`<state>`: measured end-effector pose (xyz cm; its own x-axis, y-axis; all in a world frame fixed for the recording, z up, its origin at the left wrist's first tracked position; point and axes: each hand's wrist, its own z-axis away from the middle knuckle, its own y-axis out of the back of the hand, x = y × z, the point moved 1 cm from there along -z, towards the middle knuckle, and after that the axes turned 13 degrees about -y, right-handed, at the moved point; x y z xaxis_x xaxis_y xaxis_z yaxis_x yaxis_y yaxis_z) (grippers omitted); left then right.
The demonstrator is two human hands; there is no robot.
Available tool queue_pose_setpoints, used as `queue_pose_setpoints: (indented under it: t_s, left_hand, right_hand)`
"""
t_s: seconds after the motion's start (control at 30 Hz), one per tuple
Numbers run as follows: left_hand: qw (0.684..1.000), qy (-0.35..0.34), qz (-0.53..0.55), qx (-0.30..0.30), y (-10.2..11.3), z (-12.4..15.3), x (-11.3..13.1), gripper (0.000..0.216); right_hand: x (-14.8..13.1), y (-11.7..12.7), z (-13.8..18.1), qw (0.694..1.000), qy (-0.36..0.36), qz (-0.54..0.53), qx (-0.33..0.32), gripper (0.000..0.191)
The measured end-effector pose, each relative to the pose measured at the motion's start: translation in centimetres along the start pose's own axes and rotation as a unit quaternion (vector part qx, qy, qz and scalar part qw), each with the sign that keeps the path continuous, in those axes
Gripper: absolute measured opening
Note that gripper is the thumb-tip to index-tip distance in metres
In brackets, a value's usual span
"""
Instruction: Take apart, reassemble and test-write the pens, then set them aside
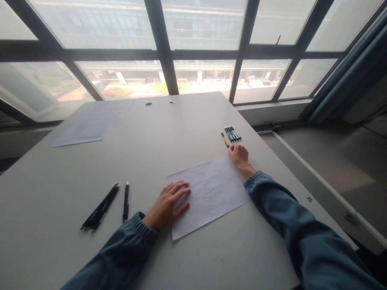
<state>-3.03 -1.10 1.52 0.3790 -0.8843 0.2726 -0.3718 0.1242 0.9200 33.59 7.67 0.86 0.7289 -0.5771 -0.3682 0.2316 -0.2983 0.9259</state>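
My left hand [171, 203] lies flat and open, its fingers spread over the left edge of a white sheet of paper [211, 187]. Faint grey marks show near the middle of that sheet. Beyond the paper's top right corner, my right hand [240, 155] is closed, with its fingertips at the near end of a yellow pen [225, 139]. Curled fingers partly hide their contact with the pen. Just right of it, several pens with green, blue and white barrels [233, 133] lie side by side in a row.
Left of my left hand are a bundle of black pens [100, 208] and one separate black pen [126, 201]. More paper sheets [87, 125] lie at the table's far left. The white table [145, 141] reaches the windows; its right edge drops to the floor.
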Motion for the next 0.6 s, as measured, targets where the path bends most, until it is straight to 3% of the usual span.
queue_pose_setpoints:
  t_s: [0.6]
  left_hand:
    - [1.0,0.007,0.005,-0.001,0.3,-0.1,0.4,0.036]
  right_hand:
    - [-0.3,-0.5,-2.3,1.0,-0.01,-0.015,0.006,0.024]
